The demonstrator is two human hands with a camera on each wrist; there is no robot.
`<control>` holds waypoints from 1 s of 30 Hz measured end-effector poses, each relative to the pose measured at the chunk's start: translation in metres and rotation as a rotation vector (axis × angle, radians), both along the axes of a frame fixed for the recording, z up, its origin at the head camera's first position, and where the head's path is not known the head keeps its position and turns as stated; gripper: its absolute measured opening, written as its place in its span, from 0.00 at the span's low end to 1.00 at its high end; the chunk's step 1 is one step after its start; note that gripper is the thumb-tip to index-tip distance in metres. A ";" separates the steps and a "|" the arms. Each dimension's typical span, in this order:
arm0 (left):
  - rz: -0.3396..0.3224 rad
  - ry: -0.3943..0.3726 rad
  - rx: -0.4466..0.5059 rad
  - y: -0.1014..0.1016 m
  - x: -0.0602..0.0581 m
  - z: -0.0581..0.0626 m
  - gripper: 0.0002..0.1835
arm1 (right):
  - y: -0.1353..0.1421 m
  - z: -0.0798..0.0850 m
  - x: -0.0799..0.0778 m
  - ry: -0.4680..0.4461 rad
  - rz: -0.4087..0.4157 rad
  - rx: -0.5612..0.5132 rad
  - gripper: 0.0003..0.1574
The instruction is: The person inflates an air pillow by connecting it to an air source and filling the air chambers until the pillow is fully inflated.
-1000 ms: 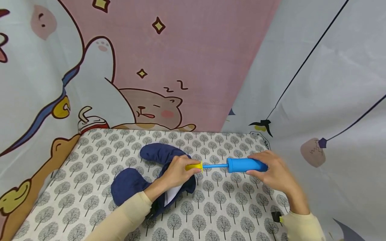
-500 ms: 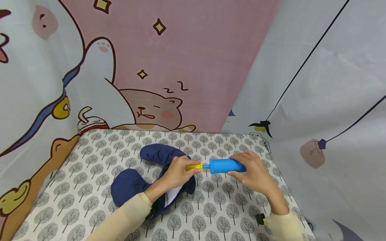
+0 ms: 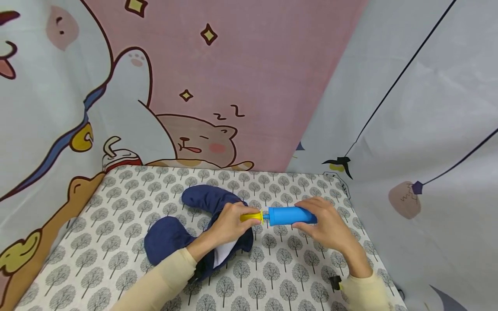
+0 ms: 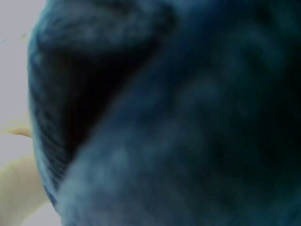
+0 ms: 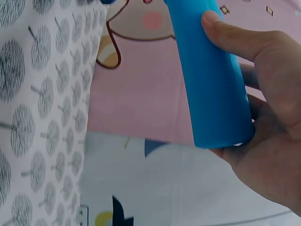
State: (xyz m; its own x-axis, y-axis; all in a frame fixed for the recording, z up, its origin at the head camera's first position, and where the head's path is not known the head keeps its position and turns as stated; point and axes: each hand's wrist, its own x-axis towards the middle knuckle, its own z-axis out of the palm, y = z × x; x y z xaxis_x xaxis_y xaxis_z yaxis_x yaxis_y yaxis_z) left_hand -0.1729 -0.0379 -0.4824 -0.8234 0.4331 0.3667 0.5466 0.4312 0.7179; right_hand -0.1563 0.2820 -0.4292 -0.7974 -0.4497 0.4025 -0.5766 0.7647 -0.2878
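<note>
Fingers [image 5: 230,35] grip: left hand [image 3: 229,222] yellow handle [image 3: 252,216], right hand [image 3: 328,223] blue cylinder [image 3: 286,215], with room to the cloth's far edge [image 3: 272,176].

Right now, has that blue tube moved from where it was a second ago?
Yes. Judged against the tree-print cloth in the head view, the blue tube has moved to the person's left, closer to the yellow handle.
</note>
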 end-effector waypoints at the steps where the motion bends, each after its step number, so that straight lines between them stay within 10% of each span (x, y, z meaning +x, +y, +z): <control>1: -0.001 -0.002 0.001 0.000 0.000 0.000 0.17 | 0.004 0.001 0.000 0.000 0.006 -0.008 0.33; 30: 0.019 -0.036 -0.001 -0.003 -0.001 0.002 0.18 | 0.102 0.025 0.004 -0.024 -0.107 -0.036 0.39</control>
State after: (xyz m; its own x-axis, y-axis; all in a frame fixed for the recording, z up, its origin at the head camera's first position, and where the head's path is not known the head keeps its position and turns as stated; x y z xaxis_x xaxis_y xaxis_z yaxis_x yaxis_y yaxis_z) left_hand -0.1742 -0.0411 -0.4801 -0.8442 0.4173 0.3364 0.5120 0.4420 0.7365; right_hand -0.1526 0.3838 -0.4042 -0.8496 -0.3468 0.3973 -0.4845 0.8107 -0.3285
